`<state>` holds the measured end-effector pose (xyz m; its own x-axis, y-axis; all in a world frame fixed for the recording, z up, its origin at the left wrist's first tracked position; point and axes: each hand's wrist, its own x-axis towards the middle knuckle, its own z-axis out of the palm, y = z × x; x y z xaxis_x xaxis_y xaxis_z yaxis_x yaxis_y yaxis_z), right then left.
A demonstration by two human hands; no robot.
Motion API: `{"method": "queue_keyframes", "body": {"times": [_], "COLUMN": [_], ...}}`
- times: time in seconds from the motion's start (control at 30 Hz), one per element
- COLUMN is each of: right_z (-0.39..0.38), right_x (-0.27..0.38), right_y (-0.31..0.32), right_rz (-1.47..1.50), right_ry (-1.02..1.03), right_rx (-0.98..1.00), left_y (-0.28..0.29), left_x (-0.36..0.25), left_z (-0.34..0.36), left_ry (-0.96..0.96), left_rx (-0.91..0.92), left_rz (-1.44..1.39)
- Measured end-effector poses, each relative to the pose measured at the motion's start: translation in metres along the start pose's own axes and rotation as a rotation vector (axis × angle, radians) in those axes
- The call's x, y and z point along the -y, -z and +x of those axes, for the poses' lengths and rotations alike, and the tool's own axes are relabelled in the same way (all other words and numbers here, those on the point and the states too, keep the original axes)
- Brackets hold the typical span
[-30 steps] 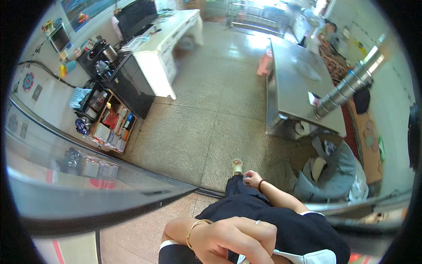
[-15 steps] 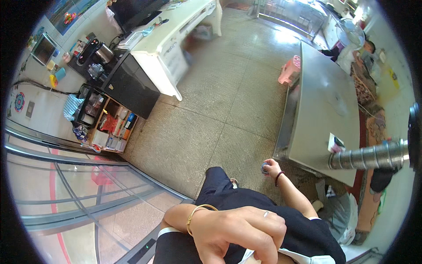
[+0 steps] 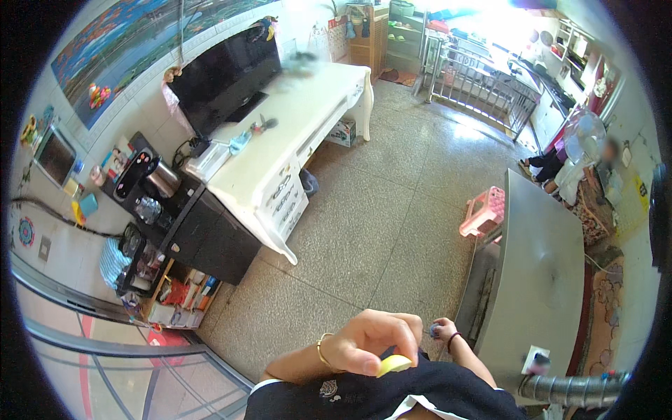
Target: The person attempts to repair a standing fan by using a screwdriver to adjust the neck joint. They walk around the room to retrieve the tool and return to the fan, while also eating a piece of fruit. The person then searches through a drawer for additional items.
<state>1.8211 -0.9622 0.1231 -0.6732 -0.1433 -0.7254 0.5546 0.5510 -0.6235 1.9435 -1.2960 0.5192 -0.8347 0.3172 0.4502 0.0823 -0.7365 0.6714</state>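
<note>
In front of my chest, my left hand [image 3: 374, 339] is closed in a pinch. Between its thumb and fingers is a pale yellow wedge [image 3: 394, 365] that looks like a slice of fruit; its exact kind does not show. A gold bangle circles that wrist. Lower and farther right, my right hand [image 3: 446, 329] curls around a small bluish-grey object [image 3: 434, 330], mostly covered by the fingers. A dark red band is on the right wrist. The nearest large thing to this hand is the grey metal-topped table [image 3: 535, 259].
A pink plastic stool [image 3: 484, 212] stands beside the grey table, where a ribbed metal pipe [image 3: 574, 390] crosses the near end. Leftward are a white desk [image 3: 245, 175] with a television [image 3: 227, 77], a black cabinet [image 3: 213, 241] and a glass door [image 3: 133, 364]. Another person [image 3: 609, 157] sits far right.
The view has tilted up toward the far end of the room. My left hand has turned, and the yellow wedge now shows in its fingers. My right hand still holds the small object.
</note>
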Motion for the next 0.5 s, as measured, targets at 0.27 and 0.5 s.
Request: {"method": "queue_keyframes", "body": {"times": [0.27,0.5], "right_z": [0.123,0.267], "right_x": [0.08,0.344], "right_y": [0.018,0.046], "right_rz": [0.836,0.84], "right_ry": [-0.269,0.075], "right_rx": [0.006,0.388], "left_y": [0.173,0.332], "left_x": [-0.022,-0.02], "left_z": [0.117,0.223], "left_ry": [0.102,0.153], "left_rx": [-0.127,-0.676], "left_rz": [-0.003,-0.093]}}
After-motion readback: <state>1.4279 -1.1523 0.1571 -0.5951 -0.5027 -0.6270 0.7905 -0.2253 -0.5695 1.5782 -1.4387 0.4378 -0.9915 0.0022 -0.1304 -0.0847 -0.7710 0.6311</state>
